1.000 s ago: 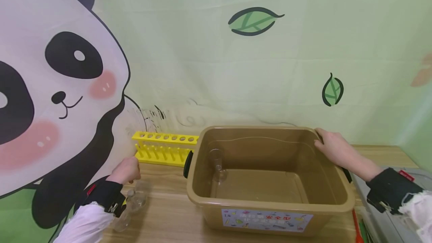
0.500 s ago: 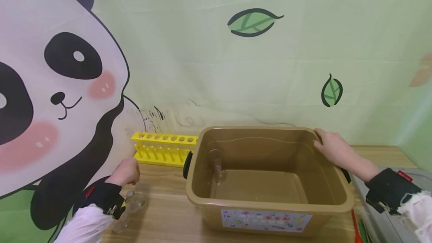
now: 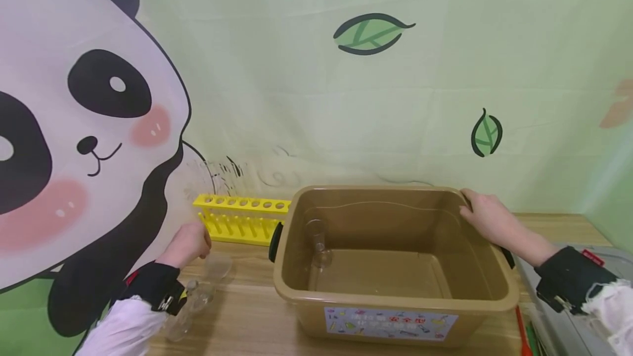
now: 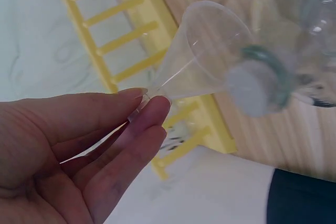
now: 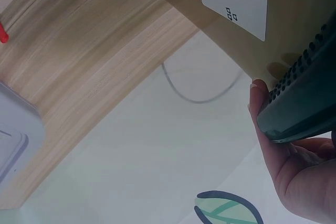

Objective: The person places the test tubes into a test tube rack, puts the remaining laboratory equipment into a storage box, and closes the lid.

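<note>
My left hand (image 3: pixel 187 243) pinches a clear funnel (image 4: pixel 181 72) by its narrow stem between thumb and fingers; the cone points away from the hand, above the table. Just beyond it in the left wrist view is clear glassware with a grey stopper (image 4: pixel 252 90), blurred. My right hand (image 3: pixel 489 216) grips the far right rim of a brown plastic bin (image 3: pixel 395 304), thumb on the inner side. In the right wrist view its fingers lie against the bin's dark green handle (image 5: pixel 304 103). A clear vessel (image 3: pixel 316 232) leans inside the bin's left end.
Behind the left hand stands a yellow test tube rack (image 3: pixel 242 229) against the printed wall cloth. Clear glassware (image 3: pixel 200 295) lies by the left wrist. At the right are a grey lid-like panel (image 3: pixel 573 301) and a red tool (image 3: pixel 524 339).
My left hand has risen slightly and shifted right, bringing the funnel further into sight. The right hand and the bin have stayed where they were.
</note>
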Available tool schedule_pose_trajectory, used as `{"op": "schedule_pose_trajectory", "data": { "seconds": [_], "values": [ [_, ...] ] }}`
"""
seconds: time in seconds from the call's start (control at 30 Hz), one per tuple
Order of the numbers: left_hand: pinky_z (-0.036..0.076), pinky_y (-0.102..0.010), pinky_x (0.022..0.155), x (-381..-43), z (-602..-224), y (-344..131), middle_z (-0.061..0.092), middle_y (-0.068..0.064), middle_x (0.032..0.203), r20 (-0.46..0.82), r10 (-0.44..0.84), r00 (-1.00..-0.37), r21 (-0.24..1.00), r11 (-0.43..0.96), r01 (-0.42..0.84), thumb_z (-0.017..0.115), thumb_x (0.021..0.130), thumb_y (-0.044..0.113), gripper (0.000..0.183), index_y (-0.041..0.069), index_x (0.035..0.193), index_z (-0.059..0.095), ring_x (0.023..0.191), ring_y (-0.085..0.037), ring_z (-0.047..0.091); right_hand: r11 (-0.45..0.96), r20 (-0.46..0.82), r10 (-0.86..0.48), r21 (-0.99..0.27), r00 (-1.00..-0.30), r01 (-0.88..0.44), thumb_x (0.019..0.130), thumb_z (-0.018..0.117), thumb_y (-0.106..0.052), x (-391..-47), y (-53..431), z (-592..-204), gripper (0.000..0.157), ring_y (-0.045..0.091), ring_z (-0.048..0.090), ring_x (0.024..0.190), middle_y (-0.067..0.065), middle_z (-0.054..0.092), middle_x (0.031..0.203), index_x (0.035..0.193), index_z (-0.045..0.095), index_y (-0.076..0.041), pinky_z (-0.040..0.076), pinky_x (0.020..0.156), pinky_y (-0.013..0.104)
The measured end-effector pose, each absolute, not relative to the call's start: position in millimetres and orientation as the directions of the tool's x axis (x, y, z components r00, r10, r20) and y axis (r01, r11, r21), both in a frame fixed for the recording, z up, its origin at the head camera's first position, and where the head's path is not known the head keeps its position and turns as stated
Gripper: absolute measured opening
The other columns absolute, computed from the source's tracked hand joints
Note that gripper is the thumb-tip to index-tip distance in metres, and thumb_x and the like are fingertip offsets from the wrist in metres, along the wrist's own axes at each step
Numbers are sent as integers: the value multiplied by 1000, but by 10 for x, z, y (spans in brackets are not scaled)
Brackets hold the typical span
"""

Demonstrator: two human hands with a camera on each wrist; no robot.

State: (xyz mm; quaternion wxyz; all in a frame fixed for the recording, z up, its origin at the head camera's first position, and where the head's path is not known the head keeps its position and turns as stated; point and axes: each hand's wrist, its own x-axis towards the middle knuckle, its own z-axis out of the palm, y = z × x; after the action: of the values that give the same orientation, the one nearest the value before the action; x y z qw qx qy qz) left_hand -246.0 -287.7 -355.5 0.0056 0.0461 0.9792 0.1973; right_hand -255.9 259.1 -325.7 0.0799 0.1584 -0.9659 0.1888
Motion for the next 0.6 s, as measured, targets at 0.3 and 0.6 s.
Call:
{"op": "schedule_pose_trajectory", "data": {
  "seconds": [0.3, 0.6],
  "values": [
    [20, -25, 43, -2426, -3189, -2697, 31, 5, 49, 200, 274, -941, 381, 863, 332, 51, 60, -15, 22, 5, 49, 49, 45, -12, 25, 883, 204, -265, -341, -942, -322, 88, 44, -3, -2556, 2587, -3252, 26, 20, 53, 60, 13, 54, 73, 107, 44, 15, 49, 49, 35],
    [32, -27, 46, -2324, -2742, -2442, 47, -1, 57, 241, 314, -918, 360, 850, 385, 59, 69, -14, 16, 0, 61, 61, 49, -15, 36, 881, 210, -273, -338, -939, -332, 87, 44, -2, -2542, 2583, -3258, 23, 19, 52, 60, 11, 53, 71, 103, 45, 14, 48, 48, 33]
  ]
}}
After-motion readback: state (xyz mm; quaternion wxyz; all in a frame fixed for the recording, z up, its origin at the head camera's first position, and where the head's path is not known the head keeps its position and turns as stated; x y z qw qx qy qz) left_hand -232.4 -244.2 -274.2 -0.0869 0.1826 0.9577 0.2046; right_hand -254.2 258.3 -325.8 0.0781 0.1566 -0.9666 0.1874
